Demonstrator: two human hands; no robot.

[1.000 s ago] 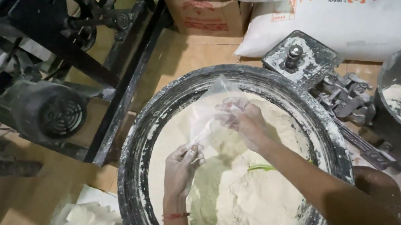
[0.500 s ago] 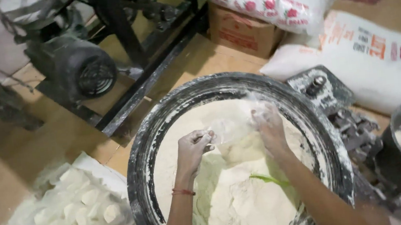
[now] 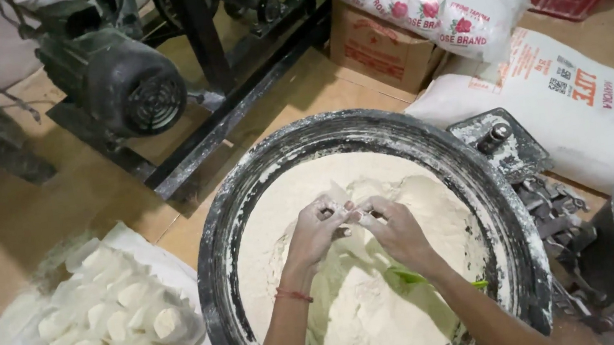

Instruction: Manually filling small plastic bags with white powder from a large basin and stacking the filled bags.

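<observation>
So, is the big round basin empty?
No, the basin is full of pale flour, with both hands working over it.

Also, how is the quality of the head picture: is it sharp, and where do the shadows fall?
Head view: the left hand and right hand are sharp; the flour in the mixing bowl is bright, with little detail; a dark shadow lies under the motor; the wide lens bends the edges.

White sack with red flowers (image 3: 430, 0) atop brown carton (image 3: 378, 49); beside them, perhaps woven, white-and-orange sack (image 3: 585, 110).
</observation>
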